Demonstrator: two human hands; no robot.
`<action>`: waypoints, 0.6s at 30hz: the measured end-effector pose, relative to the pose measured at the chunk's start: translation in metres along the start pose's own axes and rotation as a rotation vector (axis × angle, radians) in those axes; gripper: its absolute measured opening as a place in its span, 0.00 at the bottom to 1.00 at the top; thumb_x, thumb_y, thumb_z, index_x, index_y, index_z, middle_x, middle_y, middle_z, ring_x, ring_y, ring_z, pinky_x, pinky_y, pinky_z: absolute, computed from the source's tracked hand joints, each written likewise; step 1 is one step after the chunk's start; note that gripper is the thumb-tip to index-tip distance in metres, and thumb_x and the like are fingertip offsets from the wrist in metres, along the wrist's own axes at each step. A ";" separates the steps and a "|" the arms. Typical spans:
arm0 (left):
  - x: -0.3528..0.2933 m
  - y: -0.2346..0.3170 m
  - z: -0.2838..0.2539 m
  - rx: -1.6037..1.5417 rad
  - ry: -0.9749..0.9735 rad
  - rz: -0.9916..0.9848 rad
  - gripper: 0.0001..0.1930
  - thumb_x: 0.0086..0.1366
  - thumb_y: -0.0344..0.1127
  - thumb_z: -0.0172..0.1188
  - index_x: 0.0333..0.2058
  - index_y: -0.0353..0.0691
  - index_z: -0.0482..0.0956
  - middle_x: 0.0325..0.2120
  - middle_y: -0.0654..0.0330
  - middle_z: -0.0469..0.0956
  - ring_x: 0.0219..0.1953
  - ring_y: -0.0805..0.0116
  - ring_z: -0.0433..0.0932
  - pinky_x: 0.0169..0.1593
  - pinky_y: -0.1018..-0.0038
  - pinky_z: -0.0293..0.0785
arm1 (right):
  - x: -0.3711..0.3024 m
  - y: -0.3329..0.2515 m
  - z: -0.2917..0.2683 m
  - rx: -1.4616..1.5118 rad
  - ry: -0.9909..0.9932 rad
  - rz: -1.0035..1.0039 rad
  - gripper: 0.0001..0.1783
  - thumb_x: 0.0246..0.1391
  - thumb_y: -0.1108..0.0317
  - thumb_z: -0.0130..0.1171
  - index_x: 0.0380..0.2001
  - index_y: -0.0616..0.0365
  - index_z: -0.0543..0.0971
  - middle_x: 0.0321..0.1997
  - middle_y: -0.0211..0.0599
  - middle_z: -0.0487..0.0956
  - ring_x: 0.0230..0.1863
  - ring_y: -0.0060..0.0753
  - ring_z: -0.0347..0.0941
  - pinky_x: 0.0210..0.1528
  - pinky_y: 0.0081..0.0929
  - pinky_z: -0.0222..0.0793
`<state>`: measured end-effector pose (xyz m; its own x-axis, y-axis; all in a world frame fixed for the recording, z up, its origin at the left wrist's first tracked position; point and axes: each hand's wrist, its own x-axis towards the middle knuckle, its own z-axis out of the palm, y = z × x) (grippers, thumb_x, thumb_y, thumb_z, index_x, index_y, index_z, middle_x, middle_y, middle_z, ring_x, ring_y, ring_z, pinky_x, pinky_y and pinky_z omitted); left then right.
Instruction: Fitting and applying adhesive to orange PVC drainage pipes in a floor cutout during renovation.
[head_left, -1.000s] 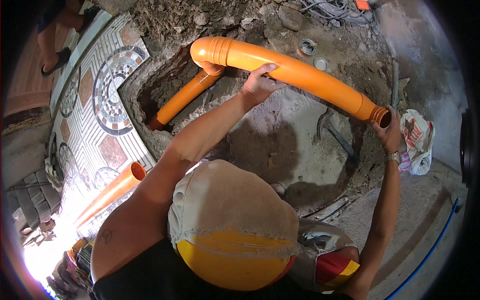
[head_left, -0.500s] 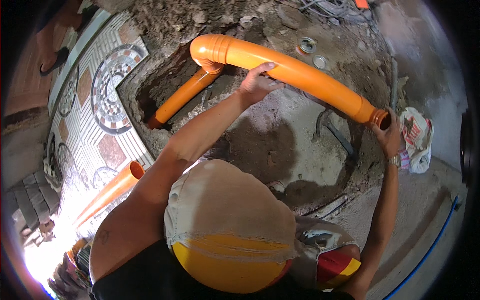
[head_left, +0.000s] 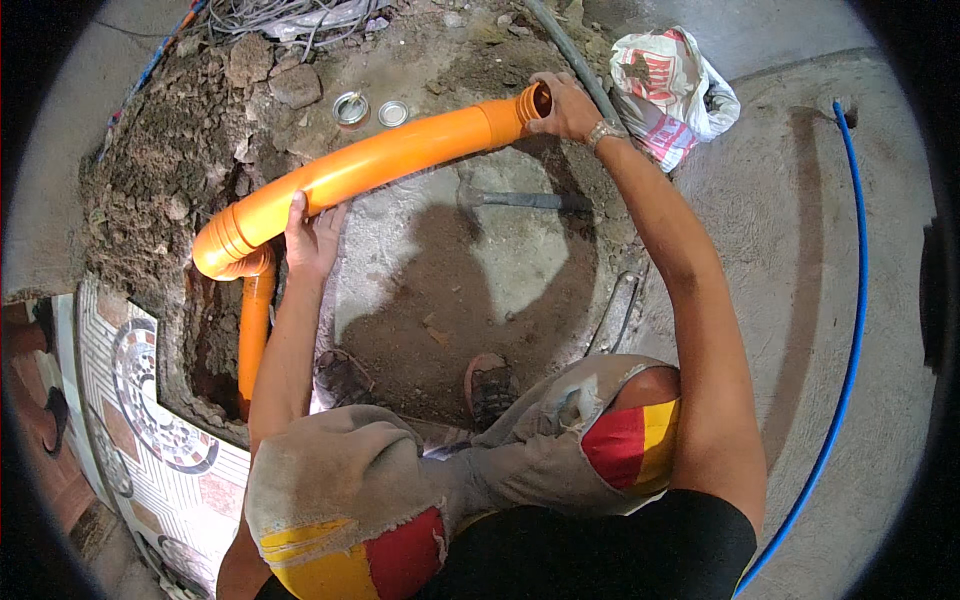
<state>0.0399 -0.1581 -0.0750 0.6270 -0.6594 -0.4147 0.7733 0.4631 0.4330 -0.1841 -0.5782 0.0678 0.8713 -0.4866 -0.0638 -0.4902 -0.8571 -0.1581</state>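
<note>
A long orange drain pipe (head_left: 375, 160) spans the space in front of me. Its left end runs into an orange elbow (head_left: 222, 245), from which another orange pipe (head_left: 256, 325) goes down into the trench (head_left: 212, 350). My left hand (head_left: 315, 240) holds the long pipe from below, thumb up against its near side, fingers partly hidden underneath. At the right end, my right hand (head_left: 568, 108) grips the ribbed socket (head_left: 525, 108) around its open mouth. Beneath the pipe lies a dark-handled hammer (head_left: 530, 201) on the dusty ground.
Two small tins (head_left: 351, 108) stand beyond the pipe. A white sack (head_left: 670, 90) and grey pipe (head_left: 575, 55) lie at the far right; cables (head_left: 300, 22) are at the far left. A blue hose (head_left: 858, 250) curves along the right. Another person's foot (head_left: 57, 418) shows beside patterned tiles (head_left: 195, 430).
My view has turned to the right, so the pipe now slants up toward the right. Both hands keep their hold on it; the loose orange pipe at lower left has left the view.
</note>
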 end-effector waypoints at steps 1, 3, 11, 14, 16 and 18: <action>-0.001 0.000 -0.002 -0.011 0.027 0.039 0.45 0.56 0.55 0.75 0.65 0.40 0.62 0.65 0.54 0.63 0.68 0.49 0.63 0.73 0.47 0.57 | -0.002 -0.001 0.002 -0.002 -0.010 -0.001 0.52 0.38 0.48 0.79 0.66 0.45 0.64 0.59 0.54 0.69 0.59 0.63 0.71 0.59 0.52 0.72; 0.000 0.005 -0.003 -0.037 0.049 0.064 0.45 0.56 0.56 0.75 0.65 0.41 0.63 0.64 0.54 0.64 0.68 0.49 0.64 0.72 0.46 0.57 | -0.007 -0.005 0.005 -0.005 -0.020 0.005 0.52 0.38 0.49 0.79 0.65 0.46 0.64 0.59 0.55 0.69 0.57 0.64 0.73 0.58 0.52 0.72; -0.044 0.024 0.022 -0.153 0.128 0.160 0.32 0.62 0.47 0.70 0.60 0.42 0.68 0.58 0.55 0.72 0.62 0.53 0.70 0.68 0.49 0.65 | -0.075 -0.037 -0.045 0.016 0.126 -0.097 0.46 0.42 0.48 0.74 0.64 0.49 0.67 0.56 0.52 0.73 0.56 0.59 0.74 0.56 0.49 0.73; -0.047 0.010 0.018 -0.192 0.131 0.172 0.28 0.62 0.42 0.71 0.57 0.43 0.70 0.52 0.57 0.75 0.57 0.56 0.73 0.65 0.55 0.70 | -0.129 -0.045 -0.041 -0.025 0.154 -0.012 0.44 0.43 0.52 0.74 0.63 0.51 0.68 0.56 0.47 0.73 0.55 0.55 0.74 0.56 0.46 0.73; -0.041 0.009 0.013 -0.146 0.166 0.166 0.24 0.63 0.42 0.70 0.54 0.45 0.71 0.50 0.59 0.75 0.55 0.57 0.75 0.61 0.54 0.73 | -0.135 -0.046 -0.022 0.038 0.100 0.033 0.44 0.43 0.54 0.75 0.63 0.52 0.68 0.55 0.47 0.73 0.56 0.55 0.74 0.56 0.46 0.73; -0.038 0.008 0.006 -0.062 0.161 0.203 0.26 0.62 0.46 0.70 0.54 0.45 0.71 0.49 0.60 0.77 0.53 0.59 0.77 0.56 0.55 0.76 | -0.134 -0.045 -0.009 0.036 0.105 0.006 0.44 0.43 0.55 0.75 0.63 0.54 0.68 0.55 0.48 0.73 0.56 0.55 0.73 0.56 0.47 0.73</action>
<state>0.0213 -0.1325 -0.0513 0.7726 -0.4494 -0.4485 0.6317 0.6147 0.4724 -0.2793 -0.4758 0.0924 0.8601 -0.5087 0.0387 -0.4930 -0.8483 -0.1934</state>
